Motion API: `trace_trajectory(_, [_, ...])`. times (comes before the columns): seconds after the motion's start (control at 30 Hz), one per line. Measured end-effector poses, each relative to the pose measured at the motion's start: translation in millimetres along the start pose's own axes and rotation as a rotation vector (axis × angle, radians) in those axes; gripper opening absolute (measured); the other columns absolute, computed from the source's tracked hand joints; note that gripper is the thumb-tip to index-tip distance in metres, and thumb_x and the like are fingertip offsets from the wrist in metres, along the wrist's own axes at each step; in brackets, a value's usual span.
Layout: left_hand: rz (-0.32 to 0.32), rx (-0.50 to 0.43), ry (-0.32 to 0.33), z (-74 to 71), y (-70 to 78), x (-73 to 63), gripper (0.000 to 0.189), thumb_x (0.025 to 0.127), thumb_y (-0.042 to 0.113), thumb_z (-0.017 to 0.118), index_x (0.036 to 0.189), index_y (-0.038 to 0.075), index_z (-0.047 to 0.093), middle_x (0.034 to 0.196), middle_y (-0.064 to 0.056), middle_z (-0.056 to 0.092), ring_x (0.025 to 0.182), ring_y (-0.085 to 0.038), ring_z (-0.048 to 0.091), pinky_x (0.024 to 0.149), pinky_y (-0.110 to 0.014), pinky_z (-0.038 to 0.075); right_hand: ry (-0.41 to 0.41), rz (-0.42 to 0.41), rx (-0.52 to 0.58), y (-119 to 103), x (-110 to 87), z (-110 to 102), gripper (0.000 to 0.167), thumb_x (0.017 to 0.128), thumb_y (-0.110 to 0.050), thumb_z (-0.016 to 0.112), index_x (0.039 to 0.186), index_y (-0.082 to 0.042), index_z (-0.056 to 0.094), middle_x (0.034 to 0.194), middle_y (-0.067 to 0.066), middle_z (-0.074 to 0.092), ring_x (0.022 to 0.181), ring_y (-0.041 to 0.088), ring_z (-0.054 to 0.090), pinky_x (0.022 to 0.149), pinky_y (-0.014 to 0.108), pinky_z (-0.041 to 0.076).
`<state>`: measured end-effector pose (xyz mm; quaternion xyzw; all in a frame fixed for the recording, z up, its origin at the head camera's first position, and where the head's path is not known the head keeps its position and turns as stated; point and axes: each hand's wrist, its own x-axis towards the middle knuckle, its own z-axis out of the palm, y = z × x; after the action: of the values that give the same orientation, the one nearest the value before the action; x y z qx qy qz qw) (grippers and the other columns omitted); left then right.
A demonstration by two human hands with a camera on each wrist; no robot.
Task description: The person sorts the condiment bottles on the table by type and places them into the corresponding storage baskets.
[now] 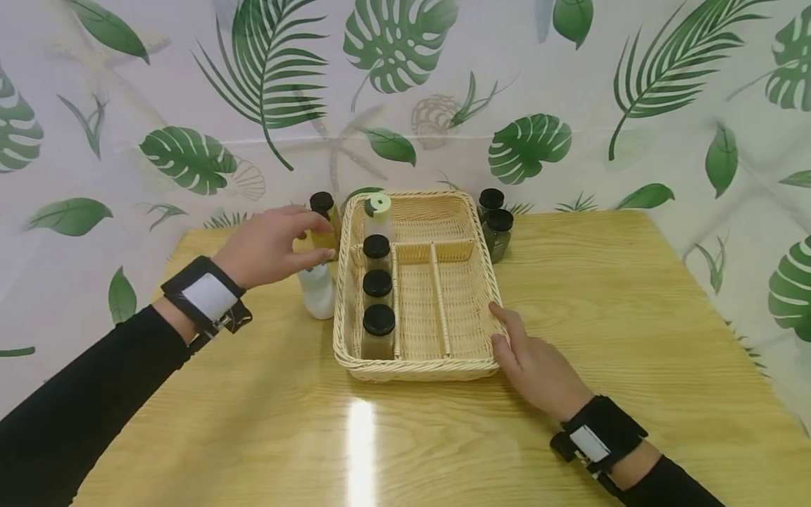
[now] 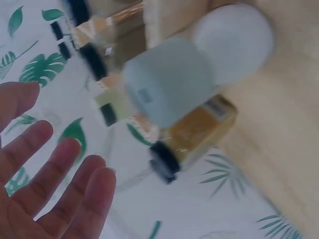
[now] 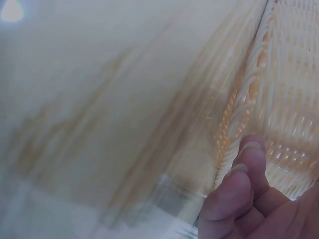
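Note:
My left hand (image 1: 272,243) hovers above a white bottle (image 1: 317,296), left of the wicker basket (image 1: 415,370). Its fingers (image 2: 65,169) are spread and loosely bent, and the left wrist view shows a gap between them and the pale bottle (image 2: 169,79). Behind that bottle stands a black-capped bottle with yellow contents (image 1: 324,211), partly hidden by the hand. My right hand (image 1: 538,366) holds the basket's rim near the front right corner, thumb and finger over the edge (image 3: 244,99).
Black-lidded jars (image 1: 378,331) line the basket's left compartment. A bottle with a pale green top (image 1: 379,211) stands in the back compartment. Two dark jars (image 1: 497,236) stand outside, behind right. A leaf-patterned cloth (image 1: 443,105) hangs behind the wooden table (image 1: 602,296).

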<state>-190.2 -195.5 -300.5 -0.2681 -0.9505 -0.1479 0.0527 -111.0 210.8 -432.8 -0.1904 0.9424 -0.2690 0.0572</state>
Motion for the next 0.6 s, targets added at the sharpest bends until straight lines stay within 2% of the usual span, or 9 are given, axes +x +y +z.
trace_trajectory(0.1, [-0.006,0.001,-0.003,16.8,-10.6,-10.7,0.033,0.09,0.036,0.074,0.115,0.015,0.07,0.112,-0.005,0.068,0.095,-0.025,0.066,0.077,-0.041,0.054,-0.005,-0.006,-0.013,0,0.2,1,0.053,0.109,-0.036,0.035,0.156,-0.014,0.02,0.057,-0.002,0.047,0.057,0.014,0.052,0.053,0.031,0.042])
trace_trajectory(0.23, [-0.005,-0.016,-0.043,36.6,-20.3,-16.1,0.036,0.09,0.035,0.074,0.118,0.012,0.07,0.117,-0.009,0.066,0.102,-0.027,0.065,0.084,-0.044,0.054,-0.004,-0.018,-0.027,-1,-0.1,3,0.054,0.109,-0.034,0.037,0.156,-0.013,0.02,0.063,0.001,0.056,0.068,0.016,0.061,0.058,0.035,0.048])
trace_trajectory(0.3, [-0.011,-0.019,-0.067,43.3,-22.6,-17.4,0.038,0.089,0.035,0.074,0.118,0.011,0.07,0.118,-0.01,0.066,0.103,-0.027,0.064,0.084,-0.043,0.054,-0.008,-0.018,-0.027,-2,0.3,4,0.055,0.109,-0.034,0.037,0.157,-0.014,0.019,0.064,0.002,0.057,0.065,0.016,0.061,0.056,0.035,0.047])
trace_trajectory(0.43, [0.0,-0.001,-0.083,49.8,-25.0,-14.9,0.038,0.089,0.034,0.074,0.119,0.011,0.07,0.116,-0.01,0.066,0.095,-0.024,0.063,0.077,-0.04,0.053,-0.006,-0.009,-0.019,-4,2.4,5,0.056,0.11,-0.035,0.035,0.159,-0.015,0.016,0.069,0.006,0.061,0.057,0.015,0.053,0.05,0.032,0.04])
trace_trajectory(0.5, [0.007,0.009,-0.082,50.8,-26.7,-13.4,0.037,0.089,0.033,0.075,0.119,0.012,0.069,0.114,-0.01,0.066,0.091,-0.023,0.061,0.073,-0.04,0.052,-0.004,-0.003,-0.02,-6,3.2,5,0.057,0.11,-0.036,0.034,0.159,-0.015,0.015,0.07,0.006,0.06,0.059,0.016,0.052,0.053,0.032,0.04])
trace_trajectory(0.6, [-0.004,0.015,-0.101,50.5,-31.5,-13.5,0.039,0.088,0.032,0.075,0.121,0.012,0.068,0.112,-0.01,0.066,0.089,-0.023,0.059,0.072,-0.04,0.051,-0.019,0.011,-0.017,-9,3.7,5,0.057,0.11,-0.036,0.031,0.16,-0.016,0.012,0.062,0.003,0.052,0.06,0.018,0.051,0.056,0.033,0.04])
